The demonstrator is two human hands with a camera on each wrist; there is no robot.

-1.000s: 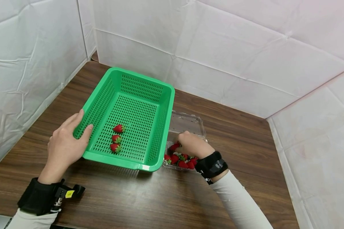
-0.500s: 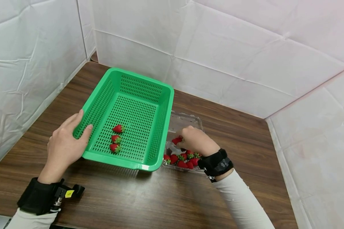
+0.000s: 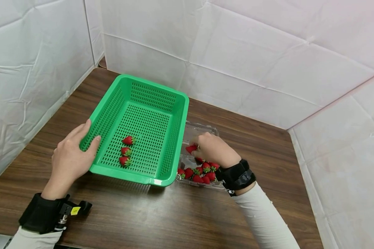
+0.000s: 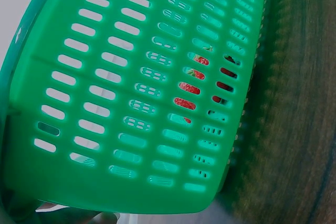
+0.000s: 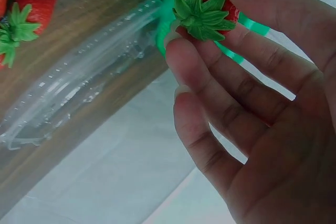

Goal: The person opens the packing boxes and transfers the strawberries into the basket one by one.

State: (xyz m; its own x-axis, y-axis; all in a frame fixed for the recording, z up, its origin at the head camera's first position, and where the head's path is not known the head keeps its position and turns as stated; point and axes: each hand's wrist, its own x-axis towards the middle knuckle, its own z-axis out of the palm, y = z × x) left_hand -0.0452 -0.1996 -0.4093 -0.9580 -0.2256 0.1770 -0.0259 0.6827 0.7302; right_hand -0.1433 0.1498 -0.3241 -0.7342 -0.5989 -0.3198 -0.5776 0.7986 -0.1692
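A green perforated basket (image 3: 162,90) sits on the wooden table, with three strawberries (image 3: 126,150) inside near its front left. My left hand (image 3: 71,157) grips the basket's near left corner, thumb over the rim. My right hand (image 3: 210,149) pinches one strawberry (image 3: 191,148) by its fingertips above a clear plastic clamshell (image 3: 202,130) just right of the basket. In the right wrist view the held strawberry (image 5: 206,1) shows its green cap between thumb and fingers (image 5: 210,77). Several strawberries (image 3: 199,173) lie in the clamshell's near half. Through the basket wall (image 4: 131,103) the red berries (image 4: 186,95) show.
White padded walls (image 3: 268,52) close in the table at the back, left and right. The brown wood table (image 3: 174,214) stretches toward me in front of the basket. The clamshell's open lid (image 5: 79,87) lies beside the basket.
My right hand has lifted a strawberry out of the clamshell and risen slightly toward the basket's right wall. The left hand and the basket have stayed put.
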